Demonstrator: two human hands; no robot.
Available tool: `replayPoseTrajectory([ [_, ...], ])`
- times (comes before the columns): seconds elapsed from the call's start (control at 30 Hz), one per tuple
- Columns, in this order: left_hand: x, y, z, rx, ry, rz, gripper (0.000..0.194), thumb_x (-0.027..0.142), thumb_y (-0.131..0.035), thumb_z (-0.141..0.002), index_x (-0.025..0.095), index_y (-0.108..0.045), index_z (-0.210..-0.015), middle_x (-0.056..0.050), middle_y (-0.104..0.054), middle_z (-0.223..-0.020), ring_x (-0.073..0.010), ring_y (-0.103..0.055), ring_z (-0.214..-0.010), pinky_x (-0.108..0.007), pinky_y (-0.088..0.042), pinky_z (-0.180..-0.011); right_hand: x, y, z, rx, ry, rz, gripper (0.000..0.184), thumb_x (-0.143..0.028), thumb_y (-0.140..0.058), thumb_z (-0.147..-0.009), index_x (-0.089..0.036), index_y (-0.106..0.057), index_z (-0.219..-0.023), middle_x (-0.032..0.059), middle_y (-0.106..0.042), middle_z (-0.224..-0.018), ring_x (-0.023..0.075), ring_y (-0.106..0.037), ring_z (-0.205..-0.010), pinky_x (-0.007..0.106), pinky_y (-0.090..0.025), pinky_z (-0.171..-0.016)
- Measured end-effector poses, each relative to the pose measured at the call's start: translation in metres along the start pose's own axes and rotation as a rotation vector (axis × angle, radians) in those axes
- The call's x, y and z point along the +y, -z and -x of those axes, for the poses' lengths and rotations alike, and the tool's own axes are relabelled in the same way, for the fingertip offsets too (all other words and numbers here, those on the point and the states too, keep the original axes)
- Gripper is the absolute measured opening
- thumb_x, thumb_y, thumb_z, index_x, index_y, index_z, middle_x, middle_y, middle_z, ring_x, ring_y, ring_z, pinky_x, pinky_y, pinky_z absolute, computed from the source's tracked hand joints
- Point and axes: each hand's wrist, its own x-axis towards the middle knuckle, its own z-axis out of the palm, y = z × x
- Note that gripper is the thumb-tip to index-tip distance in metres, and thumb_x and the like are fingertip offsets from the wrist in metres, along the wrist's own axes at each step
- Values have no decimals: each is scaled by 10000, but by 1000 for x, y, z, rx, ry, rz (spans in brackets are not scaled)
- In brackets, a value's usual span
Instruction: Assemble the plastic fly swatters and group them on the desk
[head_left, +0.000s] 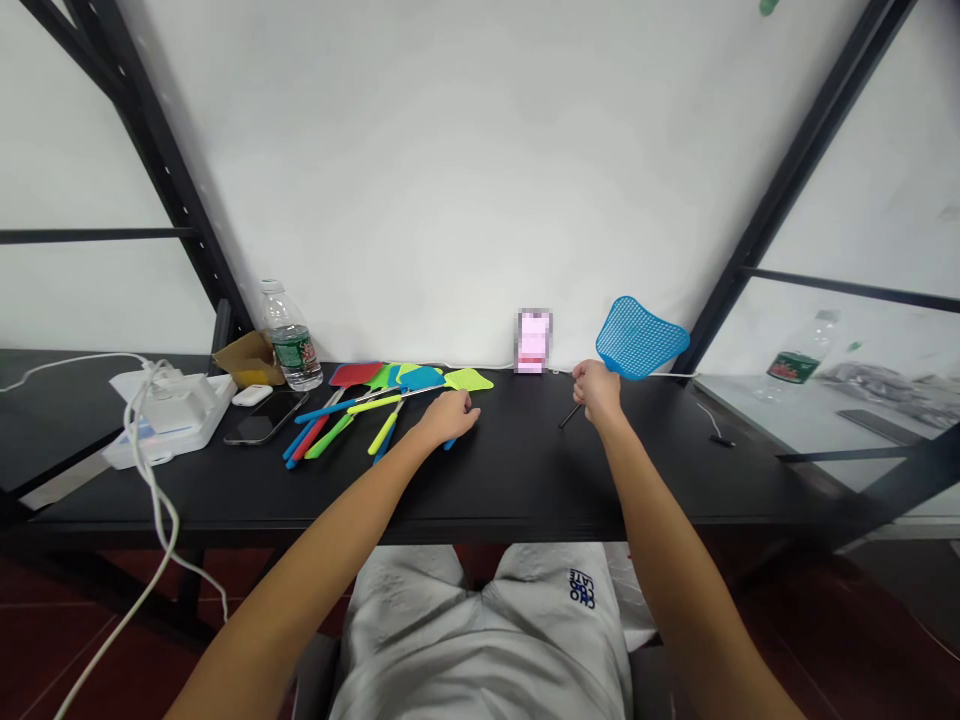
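My right hand (598, 392) is closed around a blue fly swatter (643, 338), just below its perforated head. The head is raised in front of the wall, and a thin dark rod sticks out below the fist. My left hand (450, 418) lies low over the black table with its fingers curled. A short blue handle end (450, 444) shows beneath it; whether the fingers grip it is hidden. Left of that hand, several fly swatters lie overlapping, among them a red head (355, 374), a blue head (421, 378) and a yellow-green head (469, 380).
A pixelated phone-like screen (533, 342) leans on the wall. To the left are a water bottle (294, 345), a dark phone (264, 418), a white case (252, 396), an open box (250, 358) and a white power strip (180, 405) with cables. A short cable (721, 440) lies at right.
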Motion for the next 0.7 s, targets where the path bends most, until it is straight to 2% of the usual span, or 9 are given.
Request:
replayPoseTrajectory([
  [0.07,0,0,0,-5,-2,2,219,369,-555,-856,169,-632,-903,-80,-714,-914,-208,-641,-846,-281,-410,-667,-4,1,6,-13,-82,-24,88,-192,-499,-676,-213,-424,-637,-105,-177,-360,55,-161,-306,203,-124,-323],
  [0.17,-1,-1,-1,-8,-5,0,216,371,-555,-855,171,-627,-893,-81,-714,-920,-207,-639,-845,-282,-409,-668,0,5,14,-105,-176,60,96,-151,-502,-649,-204,-428,-619,-106,-195,-370,46,-158,-306,205,-104,-329],
  [0.27,-2,-3,-2,-4,-6,0,218,374,-556,-853,172,-626,-895,-80,-713,-920,-203,-637,-838,-279,-408,-670,11,7,20,-160,-141,198,79,-138,-525,-640,-188,-467,-622,-101,-234,-379,46,-192,-310,211,-117,-334],
  [0.37,-3,-3,-3,-10,-7,-1,223,378,-555,-853,172,-628,-897,-82,-714,-923,-203,-637,-844,-277,-410,-671,17,6,21,-188,-95,241,60,-139,-533,-641,-177,-492,-618,-93,-252,-379,50,-213,-313,220,-135,-337],
  [0.7,1,1,0,-30,-3,-24,239,390,-556,-859,174,-640,-914,-87,-712,-952,-214,-640,-897,-276,-423,-687,14,9,18,-190,-143,134,72,-120,-519,-622,-175,-481,-595,-99,-223,-385,42,-180,-323,216,-106,-350],
])
